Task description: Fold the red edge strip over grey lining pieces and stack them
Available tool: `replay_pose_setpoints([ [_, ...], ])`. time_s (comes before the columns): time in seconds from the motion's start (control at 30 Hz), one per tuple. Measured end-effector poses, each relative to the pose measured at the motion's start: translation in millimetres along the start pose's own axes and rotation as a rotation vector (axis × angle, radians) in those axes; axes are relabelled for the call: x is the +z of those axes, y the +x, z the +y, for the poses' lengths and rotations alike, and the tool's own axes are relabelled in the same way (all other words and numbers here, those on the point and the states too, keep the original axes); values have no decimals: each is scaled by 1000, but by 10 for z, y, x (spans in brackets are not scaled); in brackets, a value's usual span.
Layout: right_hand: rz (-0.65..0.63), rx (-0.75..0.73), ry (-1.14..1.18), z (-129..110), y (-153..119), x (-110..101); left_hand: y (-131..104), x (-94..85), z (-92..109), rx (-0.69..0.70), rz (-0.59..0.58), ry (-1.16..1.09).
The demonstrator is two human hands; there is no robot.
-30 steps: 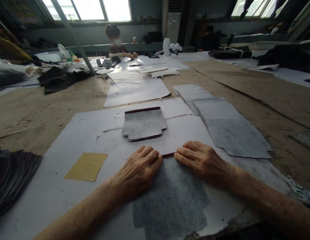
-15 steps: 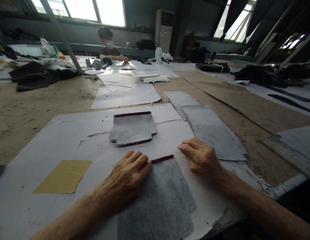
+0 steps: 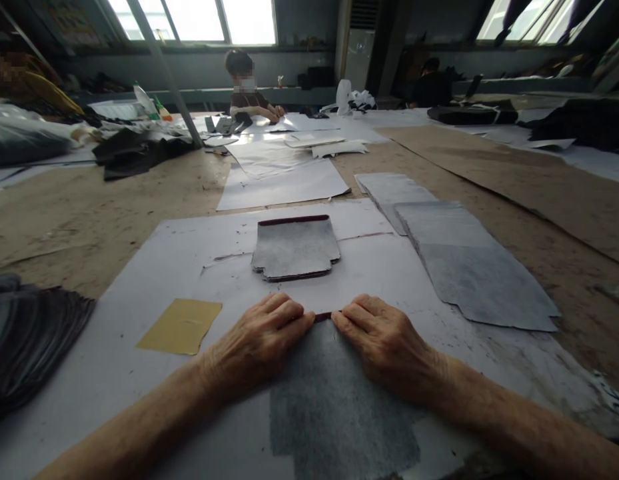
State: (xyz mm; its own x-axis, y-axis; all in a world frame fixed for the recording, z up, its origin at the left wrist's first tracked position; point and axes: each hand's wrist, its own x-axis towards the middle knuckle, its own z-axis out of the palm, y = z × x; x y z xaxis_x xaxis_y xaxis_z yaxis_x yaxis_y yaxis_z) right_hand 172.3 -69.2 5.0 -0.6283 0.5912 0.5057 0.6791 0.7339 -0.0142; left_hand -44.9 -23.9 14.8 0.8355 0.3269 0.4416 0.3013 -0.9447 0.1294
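Note:
A grey fabric-like piece [image 3: 346,407] with a dark red strip along its far edge lies flat on white paper in front of me. My left hand [image 3: 269,330] has its fingers closed at the left part of that edge. At the right part, my right hand [image 3: 376,333] pinches the same edge; a short length of the red strip shows between both hands. Beyond them sits a small stack of similar grey pieces [image 3: 296,250], also edged in dark red. To the left lies a tan square of paper [image 3: 182,327].
Larger grey sheets [image 3: 469,260] are stacked at the right. A fanned dark pile [image 3: 32,340] stands at the left edge. Farther back are white sheets [image 3: 284,183], a slanted metal pole [image 3: 166,73] and a co-worker [image 3: 249,100] across the table.
My right hand has moved left and down onto the edge of the grey piece, near my left hand. The view has turned left, bringing the dark pile into sight.

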Motion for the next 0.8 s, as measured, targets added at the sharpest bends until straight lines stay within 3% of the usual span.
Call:
replay_pose_setpoints([
  [0.2, -27, 6, 4, -7, 28, 7, -225, -60, -67, -23, 75, 46],
  [0.57, -228, -119, -248, -127, 233, -115, -174, -113, 12, -31, -18, 137],
  [0.67, -193, -145, -289, -192, 349, -72, -164, -111, 8, -34, -55, 134],
  [0.8, -61, -219, -71, -211, 439, 99, -181, -134, -9, -39, -56, 115],
])
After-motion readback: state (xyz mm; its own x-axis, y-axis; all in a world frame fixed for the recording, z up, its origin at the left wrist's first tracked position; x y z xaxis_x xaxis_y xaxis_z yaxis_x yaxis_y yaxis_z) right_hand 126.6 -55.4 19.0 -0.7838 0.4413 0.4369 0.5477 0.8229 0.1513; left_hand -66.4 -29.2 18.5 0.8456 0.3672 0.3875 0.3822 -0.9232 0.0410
